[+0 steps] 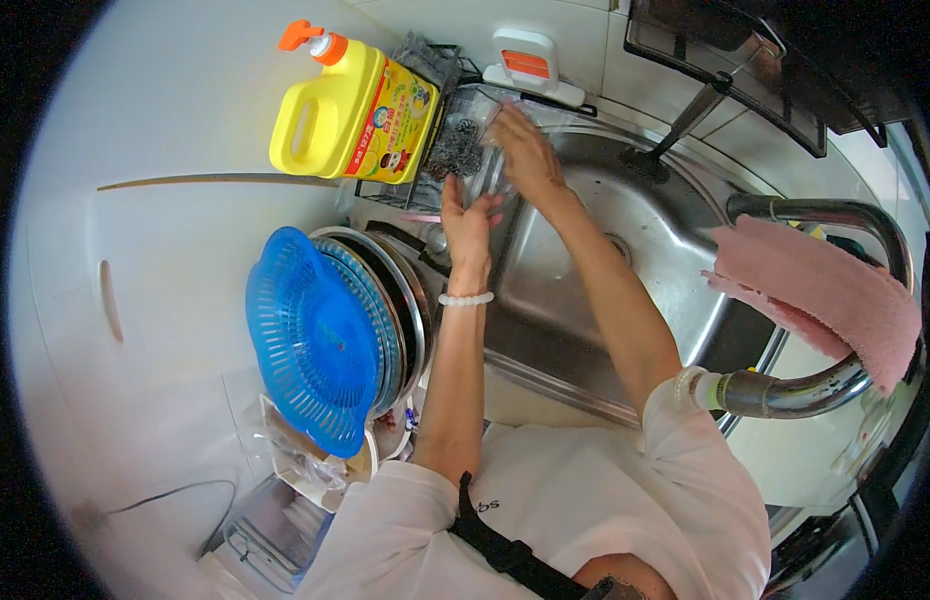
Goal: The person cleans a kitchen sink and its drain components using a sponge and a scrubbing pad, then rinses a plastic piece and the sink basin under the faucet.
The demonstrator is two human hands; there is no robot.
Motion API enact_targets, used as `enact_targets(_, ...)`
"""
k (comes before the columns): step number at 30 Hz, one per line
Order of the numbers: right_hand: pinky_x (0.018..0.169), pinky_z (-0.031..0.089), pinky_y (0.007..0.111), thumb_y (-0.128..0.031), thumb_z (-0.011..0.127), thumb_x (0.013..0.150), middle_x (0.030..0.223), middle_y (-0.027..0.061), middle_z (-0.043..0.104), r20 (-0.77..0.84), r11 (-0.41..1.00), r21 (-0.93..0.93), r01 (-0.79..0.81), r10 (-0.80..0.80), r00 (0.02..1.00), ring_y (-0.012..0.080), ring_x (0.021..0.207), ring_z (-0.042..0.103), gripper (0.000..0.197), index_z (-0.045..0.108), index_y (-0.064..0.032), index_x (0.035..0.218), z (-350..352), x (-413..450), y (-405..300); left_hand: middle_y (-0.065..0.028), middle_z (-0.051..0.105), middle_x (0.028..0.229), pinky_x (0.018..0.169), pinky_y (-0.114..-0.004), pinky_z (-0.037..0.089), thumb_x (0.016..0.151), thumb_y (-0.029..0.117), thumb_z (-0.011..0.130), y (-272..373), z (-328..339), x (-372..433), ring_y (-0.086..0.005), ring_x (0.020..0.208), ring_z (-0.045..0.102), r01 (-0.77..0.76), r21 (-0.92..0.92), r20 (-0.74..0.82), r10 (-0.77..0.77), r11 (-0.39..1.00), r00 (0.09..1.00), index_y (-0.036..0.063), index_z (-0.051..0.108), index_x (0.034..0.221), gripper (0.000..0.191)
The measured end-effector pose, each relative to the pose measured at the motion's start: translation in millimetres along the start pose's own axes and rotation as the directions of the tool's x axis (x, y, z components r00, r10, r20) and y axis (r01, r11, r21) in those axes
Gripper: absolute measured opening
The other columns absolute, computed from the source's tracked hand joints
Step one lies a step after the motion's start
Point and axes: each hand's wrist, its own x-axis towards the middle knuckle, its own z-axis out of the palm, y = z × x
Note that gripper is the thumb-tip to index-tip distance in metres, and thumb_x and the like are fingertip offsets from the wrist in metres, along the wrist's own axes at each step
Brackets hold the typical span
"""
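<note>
Both hands are at the left rim of a stainless steel sink point(562, 270), around clear plastic point(489, 171) that looks like a bag or film. My left hand point(466, 217), with a white bead bracelet on its wrist, is palm up below a dark steel wool scourer point(456, 146). Its thumb and fingers are apart at the plastic's lower end. My right hand point(529, 154) reaches across the sink's far left corner, its fingertips by the plastic's upper part. Whether either hand grips the plastic, I cannot tell. A black wire rack point(394, 196) stands beside them.
A yellow detergent jug point(322, 120) with an orange pump stands left of the rack. Nearer stand a blue plastic colander point(315, 337) and several stacked basins. A dark-handled brush point(690, 116) rests in the sink's far corner. On the right, a pink cloth point(817, 285) hangs over a metal pipe point(780, 394).
</note>
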Motion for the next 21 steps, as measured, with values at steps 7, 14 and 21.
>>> enact_targets(7, 0.103, 0.036, 0.038, -0.003, 0.050, 0.079, 0.127, 0.0131, 0.051, 0.060, 0.959, -0.250, -0.133, 0.152, 0.987, 0.0306, 0.124, 0.043, 0.036, 0.057, -0.0041, 0.115, -5, -20, 9, -0.0165, 0.033, 0.141, 0.062, -0.030, 0.051, 0.084, -0.002, 0.049, 5, 3, 1, -0.0207, 0.082, 0.063, 0.022, -0.034, -0.043, -0.023, 0.999, 0.999, -0.0008, 0.017, 0.143, 0.067)
enact_targets(14, 0.096, 0.042, 0.039, 0.004, 0.053, 0.073, 0.119, 0.0141, 0.056, 0.015, 0.932, -0.269, -0.242, 0.255, 0.967, 0.0323, 0.117, 0.048, 0.034, 0.063, -0.0079, 0.104, -61, -70, 7, -0.0161, 0.040, 0.134, 0.060, -0.029, 0.050, 0.083, -0.003, 0.049, -3, -4, 6, -0.0198, 0.077, 0.062, 0.028, -0.092, -0.023, -0.030, 0.995, 0.999, -0.0008, 0.016, 0.143, 0.067)
enact_targets(21, 0.077, 0.048, 0.043, -0.006, 0.055, 0.076, 0.091, 0.0190, 0.063, 0.145, 0.713, -0.063, -0.699, 0.699, 0.700, 0.0365, 0.088, 0.061, 0.027, 0.060, -0.0018, 0.102, -61, -158, 40, -0.0161, 0.036, 0.137, 0.063, -0.030, 0.052, 0.083, -0.003, 0.051, -3, 4, -2, -0.0223, 0.084, 0.063, 0.008, -0.116, -0.010, -0.009, 0.993, 1.000, 0.0002, 0.015, 0.143, 0.070)
